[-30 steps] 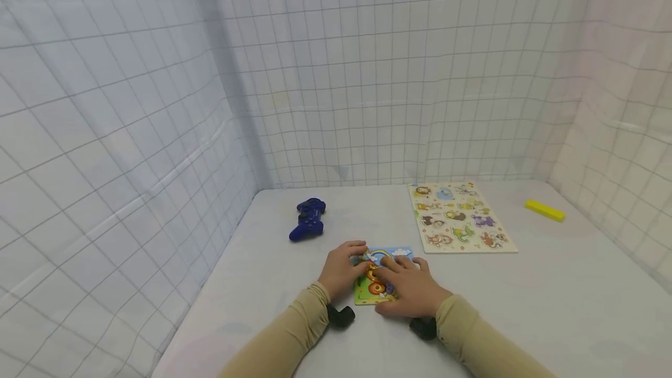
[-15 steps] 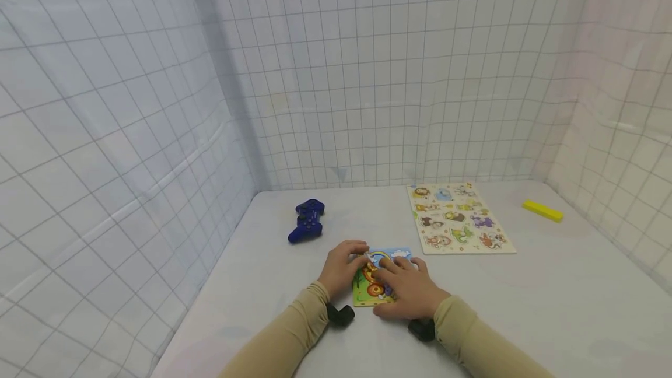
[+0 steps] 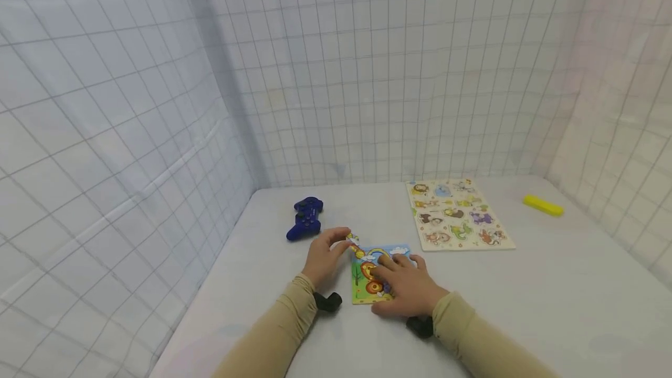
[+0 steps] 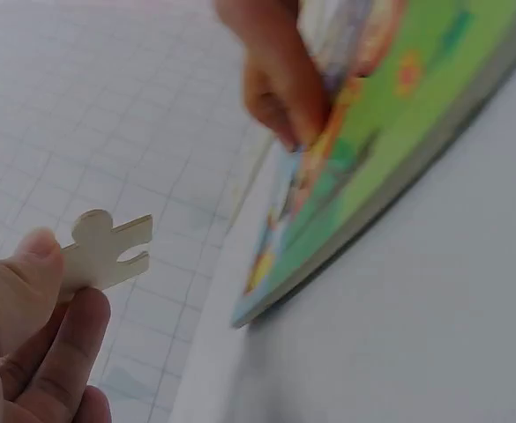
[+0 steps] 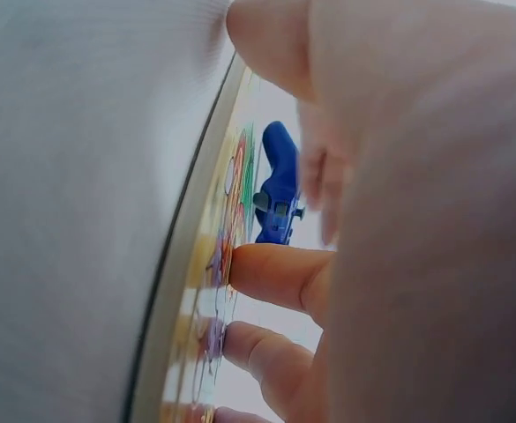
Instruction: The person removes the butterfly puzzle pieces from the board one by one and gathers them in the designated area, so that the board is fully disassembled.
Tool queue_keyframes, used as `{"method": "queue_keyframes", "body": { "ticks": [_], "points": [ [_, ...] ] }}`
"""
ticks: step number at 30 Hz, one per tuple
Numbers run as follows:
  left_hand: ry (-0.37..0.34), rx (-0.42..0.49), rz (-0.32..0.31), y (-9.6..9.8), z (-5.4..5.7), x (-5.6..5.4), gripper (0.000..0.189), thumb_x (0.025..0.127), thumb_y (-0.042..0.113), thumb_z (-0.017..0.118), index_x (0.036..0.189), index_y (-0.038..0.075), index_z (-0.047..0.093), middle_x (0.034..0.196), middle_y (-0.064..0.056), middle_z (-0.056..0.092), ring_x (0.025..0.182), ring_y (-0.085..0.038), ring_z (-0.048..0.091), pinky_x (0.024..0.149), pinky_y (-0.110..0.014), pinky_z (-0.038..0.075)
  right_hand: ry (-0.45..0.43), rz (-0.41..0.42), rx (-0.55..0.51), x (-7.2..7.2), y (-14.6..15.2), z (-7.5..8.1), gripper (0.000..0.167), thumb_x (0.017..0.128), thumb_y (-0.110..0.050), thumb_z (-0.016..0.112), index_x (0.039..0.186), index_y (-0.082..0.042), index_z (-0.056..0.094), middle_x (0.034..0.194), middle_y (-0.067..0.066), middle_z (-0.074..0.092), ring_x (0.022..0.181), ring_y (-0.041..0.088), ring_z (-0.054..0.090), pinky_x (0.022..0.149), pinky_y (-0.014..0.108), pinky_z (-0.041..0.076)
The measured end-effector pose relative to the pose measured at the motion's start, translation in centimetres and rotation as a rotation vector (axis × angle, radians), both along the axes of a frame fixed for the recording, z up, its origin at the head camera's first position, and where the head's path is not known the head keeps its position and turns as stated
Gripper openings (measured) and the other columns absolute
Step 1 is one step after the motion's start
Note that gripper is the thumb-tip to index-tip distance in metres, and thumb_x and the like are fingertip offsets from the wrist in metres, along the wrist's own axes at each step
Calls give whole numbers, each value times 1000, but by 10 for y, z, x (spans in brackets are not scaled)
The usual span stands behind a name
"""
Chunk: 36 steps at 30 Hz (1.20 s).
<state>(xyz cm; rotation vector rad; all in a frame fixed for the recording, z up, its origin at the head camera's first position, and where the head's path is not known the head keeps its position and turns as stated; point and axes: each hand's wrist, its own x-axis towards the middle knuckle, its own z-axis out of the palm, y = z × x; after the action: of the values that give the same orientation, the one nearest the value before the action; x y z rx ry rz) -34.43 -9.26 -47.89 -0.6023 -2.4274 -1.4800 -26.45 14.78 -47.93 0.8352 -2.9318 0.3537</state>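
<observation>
Between thumb and fingers, my left hand (image 3: 324, 255) pinches a jigsaw piece (image 4: 94, 256), held up off the small puzzle. Its plain pale back, a round knob and a notch show in the left wrist view. Over the right part of the colourful jigsaw puzzle board (image 3: 359, 294) my right hand (image 3: 408, 289) is spread, fingertips resting on the picture. A rainbow, clouds and green grass are printed there, partly hidden by that hand. In the right wrist view, the right fingers (image 5: 280, 271) touch the board's face.
A blue game controller (image 3: 307, 219) lies at the back left. Behind the puzzle to the right is a larger animal puzzle board (image 3: 462, 220). A yellow bar (image 3: 543, 205) lies at the far right. Gridded white cloth walls (image 3: 357, 74) enclose the table.
My left hand has lifted away from the puzzle's upper left, moving left and up with the jigsaw piece pinched in it. My right hand stays in place on the board.
</observation>
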Motion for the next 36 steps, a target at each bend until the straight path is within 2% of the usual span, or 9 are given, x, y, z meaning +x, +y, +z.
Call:
{"method": "queue_keyframes", "body": {
  "ticks": [3, 6, 12, 15, 19, 24, 29, 33, 36],
  "points": [
    [-9, 35, -9, -24, 6, 6, 32, 95, 11, 73, 127, 7, 70, 128, -10, 71, 122, -27, 67, 110, -47, 48, -42, -9, -6, 2, -1, -2, 76, 83, -76, 62, 143, -28, 58, 155, 2, 47, 144, 38, 39, 109, 73, 23],
    [-21, 2, -10, -54, 6, 11, 35, 95, 12, 74, 129, 7, 69, 128, -7, 72, 121, -25, 67, 110, -46, 48, -58, -23, -12, 4, 0, -5, 77, 83, -77, 62, 145, -31, 57, 159, 2, 45, 146, 38, 37, 110, 72, 22],
    [-72, -157, 13, -109, -3, 13, 35, 92, 11, 77, 126, 6, 72, 125, -6, 74, 122, -28, 66, 108, -46, 50, -77, -23, -34, 7, 5, -6, 76, 85, -76, 61, 147, -32, 56, 162, 4, 42, 149, 38, 34, 111, 72, 21],
    [-34, -266, 9, -122, -5, 11, 33, 91, 10, 78, 123, 7, 74, 124, -7, 74, 119, -29, 68, 104, -45, 52, -82, -24, -59, 7, 7, -2, 74, 86, -73, 63, 147, -30, 57, 162, 6, 43, 149, 39, 34, 111, 72, 21],
    [67, -402, -8, -130, -6, 6, 29, 91, 9, 78, 120, 7, 75, 123, -8, 74, 117, -30, 69, 103, -46, 53, -90, -14, -73, 6, 8, 0, 75, 87, -72, 63, 148, -29, 56, 162, 7, 42, 150, 40, 33, 111, 73, 21],
    [135, -505, -22, -137, -4, 3, 27, 90, 7, 77, 117, 5, 76, 121, -11, 75, 117, -35, 68, 103, -51, 52, -103, 4, -78, 5, 7, -2, 76, 88, -73, 61, 150, -30, 53, 164, 7, 40, 151, 40, 31, 111, 74, 19],
    [110, -594, -54, -139, -1, 2, 32, 95, 9, 73, 126, 3, 72, 131, -16, 69, 125, -40, 62, 107, -55, 47, -94, 4, -89, 5, 8, -2, 73, 89, -71, 62, 149, -29, 56, 163, 7, 42, 150, 40, 33, 111, 73, 19],
    [107, -533, -5, -127, 3, 7, 36, 95, 8, 72, 130, 1, 69, 134, -18, 66, 124, -40, 62, 106, -55, 48, -98, -7, -91, 7, 8, 0, 68, 92, -68, 62, 147, -29, 57, 162, 8, 42, 150, 40, 34, 111, 73, 20],
    [108, -437, 14, -99, 12, 16, 34, 95, 7, 72, 129, 2, 69, 127, -14, 70, 111, -31, 68, 96, -47, 55, -104, -9, -85, 7, 7, 1, 67, 93, -67, 61, 148, -29, 57, 163, 9, 41, 150, 41, 34, 112, 73, 20]
  ]
}}
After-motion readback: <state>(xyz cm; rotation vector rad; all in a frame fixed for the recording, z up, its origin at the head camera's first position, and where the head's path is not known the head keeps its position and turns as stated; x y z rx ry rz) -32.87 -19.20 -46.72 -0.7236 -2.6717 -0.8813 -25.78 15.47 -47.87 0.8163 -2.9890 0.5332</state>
